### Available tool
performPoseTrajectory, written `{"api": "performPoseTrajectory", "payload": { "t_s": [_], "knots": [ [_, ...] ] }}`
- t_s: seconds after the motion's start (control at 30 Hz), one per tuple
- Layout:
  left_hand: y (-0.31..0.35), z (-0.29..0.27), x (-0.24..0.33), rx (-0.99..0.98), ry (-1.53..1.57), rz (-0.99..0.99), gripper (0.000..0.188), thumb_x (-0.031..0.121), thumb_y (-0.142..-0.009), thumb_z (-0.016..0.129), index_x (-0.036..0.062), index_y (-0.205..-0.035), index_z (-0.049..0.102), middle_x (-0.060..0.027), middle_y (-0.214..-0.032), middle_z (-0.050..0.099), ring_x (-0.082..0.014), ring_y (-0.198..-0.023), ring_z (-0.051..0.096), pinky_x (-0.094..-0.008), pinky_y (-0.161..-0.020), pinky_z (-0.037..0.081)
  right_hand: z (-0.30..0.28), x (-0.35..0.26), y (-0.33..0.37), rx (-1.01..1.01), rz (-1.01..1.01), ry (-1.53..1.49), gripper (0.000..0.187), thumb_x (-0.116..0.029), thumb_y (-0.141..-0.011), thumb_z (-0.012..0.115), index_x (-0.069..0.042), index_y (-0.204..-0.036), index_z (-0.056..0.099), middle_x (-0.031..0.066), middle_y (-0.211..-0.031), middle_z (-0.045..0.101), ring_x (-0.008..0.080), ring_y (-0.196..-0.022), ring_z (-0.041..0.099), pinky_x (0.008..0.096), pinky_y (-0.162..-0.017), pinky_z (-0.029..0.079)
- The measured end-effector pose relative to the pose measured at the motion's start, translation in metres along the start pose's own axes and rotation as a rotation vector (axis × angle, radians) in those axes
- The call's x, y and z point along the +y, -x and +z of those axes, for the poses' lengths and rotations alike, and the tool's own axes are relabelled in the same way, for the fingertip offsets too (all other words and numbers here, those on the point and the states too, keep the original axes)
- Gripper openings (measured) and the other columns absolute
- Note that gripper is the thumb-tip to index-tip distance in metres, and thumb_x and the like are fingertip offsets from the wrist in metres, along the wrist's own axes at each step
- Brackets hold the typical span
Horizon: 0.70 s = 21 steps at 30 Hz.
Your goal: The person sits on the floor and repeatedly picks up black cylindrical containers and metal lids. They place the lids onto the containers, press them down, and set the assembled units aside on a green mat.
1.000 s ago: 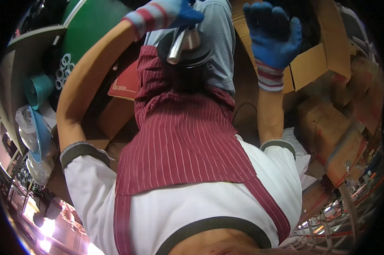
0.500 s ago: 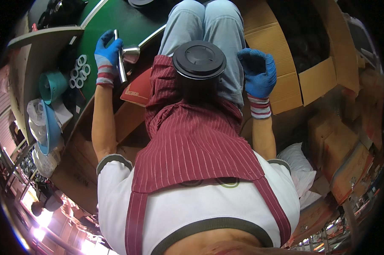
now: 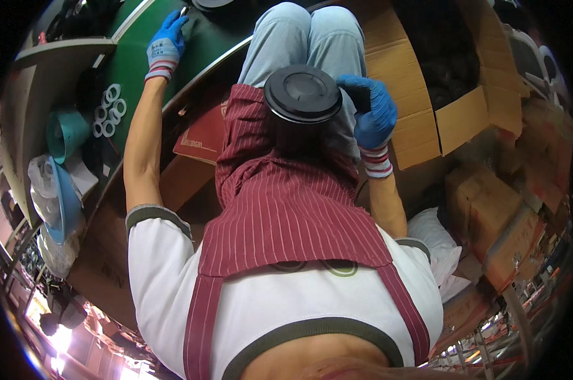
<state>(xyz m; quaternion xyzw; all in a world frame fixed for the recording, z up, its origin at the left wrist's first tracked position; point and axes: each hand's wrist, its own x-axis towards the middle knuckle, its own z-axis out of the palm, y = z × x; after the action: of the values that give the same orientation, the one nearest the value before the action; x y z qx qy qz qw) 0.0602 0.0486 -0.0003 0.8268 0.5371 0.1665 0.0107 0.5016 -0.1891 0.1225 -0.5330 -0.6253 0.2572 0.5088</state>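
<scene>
My left hand [image 3: 166, 45], in a blue-and-grey knit glove, reaches out over the green tabletop [image 3: 204, 39]. Its fingers are closed at a small shiny metal piece [image 3: 184, 11], most of which is hidden. A black round disc-shaped part [image 3: 303, 93] with a raised centre rests upright on a dark body at my lap, between my thighs. My right hand [image 3: 376, 114], gloved the same way, is beside its right edge. Those fingers curl around a small dark piece [image 3: 357, 98] whose shape I cannot make out.
Several white rings [image 3: 110, 111] lie on the green surface at left, near a teal tub [image 3: 66, 134] and a blue basin [image 3: 66, 201]. A red box [image 3: 203, 134] is under the table edge. At right stands an open cardboard box [image 3: 467, 120] with dark contents.
My left hand has moved up and away over the table; the chrome tube with its cup-shaped fitting no longer shows as a whole. My right hand has come left to the black disc.
</scene>
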Motion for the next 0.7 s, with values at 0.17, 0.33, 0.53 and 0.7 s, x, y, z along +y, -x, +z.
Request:
{"api": "performPoseTrajectory", "payload": {
  "t_s": [0.17, 0.33, 0.53, 0.7],
  "knots": [
    [0.007, -0.014, 0.023, 0.136, 0.082, 0.011, 0.038, 0.013, -0.094, 0.065, 0.0128, -0.132, 0.067, -0.0215, -0.146, 0.056, -0.0400, -0.128, 0.058, -0.0430, -0.109, 0.047, -0.001, 0.010, 0.008, 0.052, 0.119, -0.146, 0.029, -0.002, -0.103, 0.046, 0.006, -0.127, 0.062, 0.0201, -0.126, 0.068, 0.0293, -0.114, 0.069, 0.0385, -0.101, 0.056],
    [0.025, -0.058, 0.062, 0.278, 0.197, -0.052, 0.036, 0.018, -0.094, 0.069, 0.0045, -0.128, 0.068, -0.0221, -0.136, 0.062, -0.0381, -0.125, 0.061, -0.0437, -0.109, 0.047, 0.000, 0.038, 0.009, 0.191, 0.216, -0.316, 0.040, -0.018, -0.110, 0.039, 0.008, -0.136, 0.054, 0.0227, -0.137, 0.061, 0.0329, -0.127, 0.061, 0.0457, -0.111, 0.048],
    [0.055, -0.086, 0.113, 0.254, 0.486, -0.149, 0.034, 0.014, -0.096, 0.069, -0.0009, -0.127, 0.066, -0.0190, -0.130, 0.067, -0.0322, -0.123, 0.063, -0.0405, -0.108, 0.046, -0.002, 0.036, -0.008, 0.231, 0.154, -0.313, 0.043, -0.023, -0.113, 0.037, 0.008, -0.129, 0.061, 0.0206, -0.127, 0.068, 0.0285, -0.117, 0.067, 0.0394, -0.104, 0.053],
    [0.055, -0.059, 0.098, 0.321, -0.040, -0.265, 0.065, 0.039, -0.086, 0.080, -0.0048, -0.131, 0.062, -0.0233, -0.129, 0.066, -0.0407, -0.119, 0.063, -0.0467, -0.107, 0.046, 0.000, 0.040, -0.003, 0.225, 0.137, -0.287, 0.045, -0.025, -0.113, 0.035, 0.007, -0.127, 0.063, 0.0201, -0.124, 0.069, 0.0278, -0.115, 0.068, 0.0383, -0.103, 0.055]
  ]
}}
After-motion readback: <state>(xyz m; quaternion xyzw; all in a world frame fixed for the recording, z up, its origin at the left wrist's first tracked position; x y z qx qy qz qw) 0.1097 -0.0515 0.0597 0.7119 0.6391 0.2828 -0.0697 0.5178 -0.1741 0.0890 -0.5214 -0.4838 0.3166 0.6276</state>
